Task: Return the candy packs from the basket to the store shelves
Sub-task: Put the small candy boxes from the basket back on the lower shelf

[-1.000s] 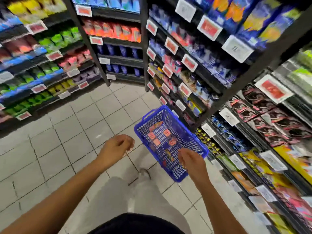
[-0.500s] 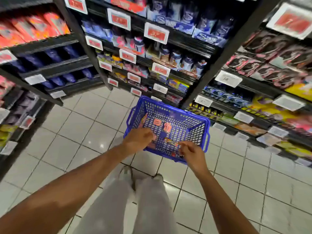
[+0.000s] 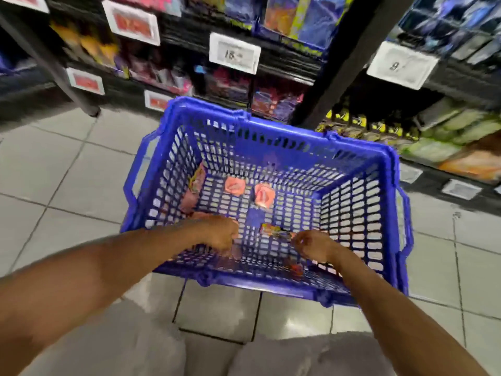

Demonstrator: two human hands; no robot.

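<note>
Both your hands are down inside the blue basket (image 3: 271, 287), which sits on the tiled floor (image 3: 54, 172) in front of the shelves (image 3: 298, 63). Your left hand (image 3: 217, 234) has its fingers curled near the basket bottom, and your right hand (image 3: 311, 244) is curled beside a small multicoloured candy pack (image 3: 275, 230); the blur keeps you from telling whether either grip is actually clamped on a pack or merely touching one.

Two pink candy packs (image 3: 249, 191) lie flat further in, apart from your hands, and another pack (image 3: 196, 181) leans against the left wall.

The packs look small and slick on an open mesh, so a shallow pinch could let one slide away or snag in a slot. Grabbing several at once risks dropping one onto the floor as you lift. The shelf price tags (image 3: 234, 52) are blurred, so you could easily put a pack on the wrong shelf.
</note>
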